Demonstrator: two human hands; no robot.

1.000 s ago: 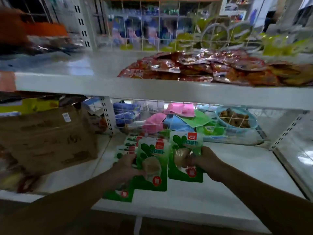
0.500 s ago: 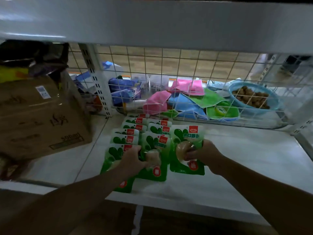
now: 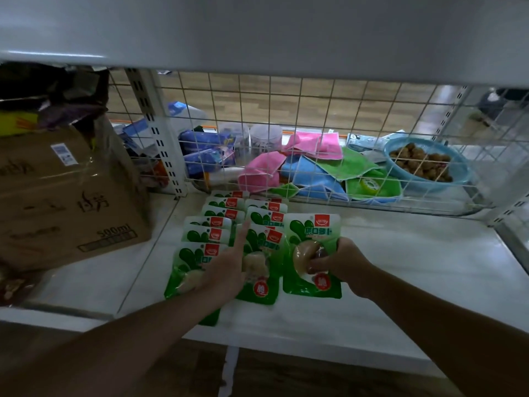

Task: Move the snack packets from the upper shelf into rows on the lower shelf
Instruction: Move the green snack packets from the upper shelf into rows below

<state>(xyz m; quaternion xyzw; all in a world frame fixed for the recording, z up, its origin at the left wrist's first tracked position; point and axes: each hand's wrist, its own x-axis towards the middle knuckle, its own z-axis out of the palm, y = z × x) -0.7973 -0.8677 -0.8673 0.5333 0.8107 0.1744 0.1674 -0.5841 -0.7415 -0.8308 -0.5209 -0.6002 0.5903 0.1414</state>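
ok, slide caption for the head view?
Right hand grips green plastic snack packet beside two rows; left hand rests on them.

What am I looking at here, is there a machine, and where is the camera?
No machine: these are a person's two bare hands, filmed by one camera worn on the head, looking down. The white lower shelf carries green snack packets laid in overlapping rows. The left hand lies flat on the front packets, fingers straight. The right hand grips the rightmost packet, alone in a third row. A cardboard box stands to the left; behind the wire mesh lie coloured cloths and a blue basket.
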